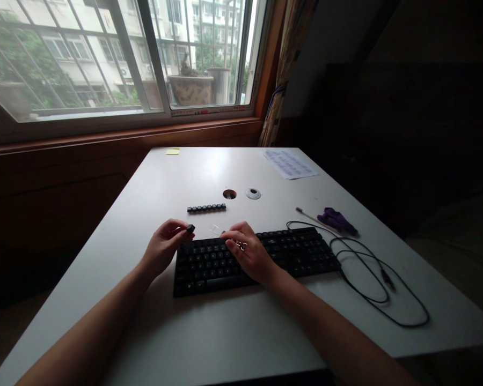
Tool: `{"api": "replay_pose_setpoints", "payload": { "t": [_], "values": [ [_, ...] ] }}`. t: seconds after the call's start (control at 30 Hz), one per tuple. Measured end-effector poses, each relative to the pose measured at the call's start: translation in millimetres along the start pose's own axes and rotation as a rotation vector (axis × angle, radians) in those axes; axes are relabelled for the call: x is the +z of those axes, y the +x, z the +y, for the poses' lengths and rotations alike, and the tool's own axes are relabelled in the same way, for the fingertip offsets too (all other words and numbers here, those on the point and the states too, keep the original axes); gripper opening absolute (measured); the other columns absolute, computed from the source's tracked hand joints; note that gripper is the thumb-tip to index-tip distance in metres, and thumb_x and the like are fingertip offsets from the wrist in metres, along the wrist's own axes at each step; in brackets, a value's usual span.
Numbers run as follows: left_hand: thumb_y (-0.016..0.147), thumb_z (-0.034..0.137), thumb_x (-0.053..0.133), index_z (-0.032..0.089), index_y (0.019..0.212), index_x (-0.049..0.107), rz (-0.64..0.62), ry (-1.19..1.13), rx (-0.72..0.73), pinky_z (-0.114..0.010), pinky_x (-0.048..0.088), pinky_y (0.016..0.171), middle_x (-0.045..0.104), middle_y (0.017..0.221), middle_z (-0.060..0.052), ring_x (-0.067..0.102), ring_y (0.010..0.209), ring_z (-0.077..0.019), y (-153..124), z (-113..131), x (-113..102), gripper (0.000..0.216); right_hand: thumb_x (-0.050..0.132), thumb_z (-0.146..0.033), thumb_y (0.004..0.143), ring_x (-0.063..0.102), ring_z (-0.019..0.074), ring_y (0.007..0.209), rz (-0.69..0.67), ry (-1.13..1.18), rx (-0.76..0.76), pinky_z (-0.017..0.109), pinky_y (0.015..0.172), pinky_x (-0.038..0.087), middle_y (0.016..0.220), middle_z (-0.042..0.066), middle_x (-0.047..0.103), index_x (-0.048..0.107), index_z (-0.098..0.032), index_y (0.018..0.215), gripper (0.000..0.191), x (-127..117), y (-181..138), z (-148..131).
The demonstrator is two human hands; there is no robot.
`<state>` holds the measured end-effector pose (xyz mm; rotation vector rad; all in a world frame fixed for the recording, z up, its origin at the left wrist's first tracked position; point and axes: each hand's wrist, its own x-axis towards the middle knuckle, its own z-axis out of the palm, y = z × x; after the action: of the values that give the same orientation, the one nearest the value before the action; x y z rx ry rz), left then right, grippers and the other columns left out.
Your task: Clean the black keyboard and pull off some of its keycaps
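Observation:
Between thumb and fingers, my left hand [167, 244] pinches a black keycap [190, 229] just above the keyboard's upper left corner. My right hand [249, 253] is closed on a wire keycap puller [214, 230], whose thin wire loops stick out to the left toward the keycap. Under both hands lies a black keyboard [211, 262], partly hidden by the right hand and wrist. Behind it, a neat row of several loose black keycaps [206, 208] stands on the white table.
The keyboard's black cable [386, 300] coils on the right. A brush [306, 214] and a purple cloth [337, 220] lie behind it. Farther back are a round hole [229, 194], its cover [253, 193], printed papers [292, 164] and a yellow note [173, 151] on the white table [145, 332].

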<state>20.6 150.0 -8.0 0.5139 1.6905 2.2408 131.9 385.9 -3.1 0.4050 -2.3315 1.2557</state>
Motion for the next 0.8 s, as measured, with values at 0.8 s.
{"api": "replay_pose_setpoints", "payload": {
  "t": [0.8],
  "values": [
    [0.080,0.030,0.081,0.018,0.092,0.071,-0.055,0.136,0.031,-0.030,0.057,0.073,0.072,0.087,-0.005,0.071,0.077,-0.0189,-7.5,3.1,4.7,0.020,0.052,-0.026,0.098,0.051,0.0203,0.075,-0.065,-0.347,-0.305,0.037,0.076,0.045,0.074,0.003,0.059,0.064,-0.025,0.095,0.012,4.4,-5.6,-5.9]
  ]
}}
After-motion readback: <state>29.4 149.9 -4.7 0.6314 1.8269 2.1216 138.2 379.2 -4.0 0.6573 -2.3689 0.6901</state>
